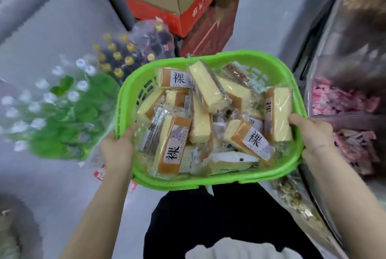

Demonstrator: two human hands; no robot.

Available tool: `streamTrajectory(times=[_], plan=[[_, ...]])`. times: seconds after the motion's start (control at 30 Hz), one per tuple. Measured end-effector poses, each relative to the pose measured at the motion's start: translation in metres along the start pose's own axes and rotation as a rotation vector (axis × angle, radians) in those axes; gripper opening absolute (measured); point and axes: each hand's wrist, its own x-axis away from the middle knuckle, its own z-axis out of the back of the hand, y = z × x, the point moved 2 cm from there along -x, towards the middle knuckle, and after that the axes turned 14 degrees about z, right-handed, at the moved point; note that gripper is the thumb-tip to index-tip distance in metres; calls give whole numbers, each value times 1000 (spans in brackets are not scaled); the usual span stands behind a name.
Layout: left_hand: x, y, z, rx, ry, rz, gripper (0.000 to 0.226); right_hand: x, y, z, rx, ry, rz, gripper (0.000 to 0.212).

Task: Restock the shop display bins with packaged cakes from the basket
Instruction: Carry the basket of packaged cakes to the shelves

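Packaged cakes [200, 112] fill the green basket [208, 181] mid-frame; left hand [117, 150] and right hand [311, 133] each grip its rim.

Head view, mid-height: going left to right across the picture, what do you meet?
Green-labelled bottle packs → left hand gripping the basket rim → green basket of packaged cakes → right hand on the opposite rim → pink packets in the display bin.
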Motion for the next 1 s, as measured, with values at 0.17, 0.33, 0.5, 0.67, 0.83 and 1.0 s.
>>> streamTrajectory(times=[0.17, 0.33, 0.5, 0.67, 0.83, 1.0], plan=[[-63, 97, -94, -205, -97, -99, 23, -58, -31, -20, -2, 224, -46, 19], [-107, 178, -217, -308, -272, -172, 20, -149, -55, -43, 7, 323, -48, 22], [-131, 270, -340, -324, -292, -218, 22, -261, -109, -63, 36, 387, -44, 25], [-155, 359, -451, -305, -338, -228, 22, -373, -175, -91, 14, 431, -33, 29], [-187, 439, -565, -330, -390, -289, 20, -481, -215, -117, -36, 512, -21, 9], [-209, 511, -668, -397, -452, -345, 26, -560, -252, -137, -107, 620, -36, 5]])
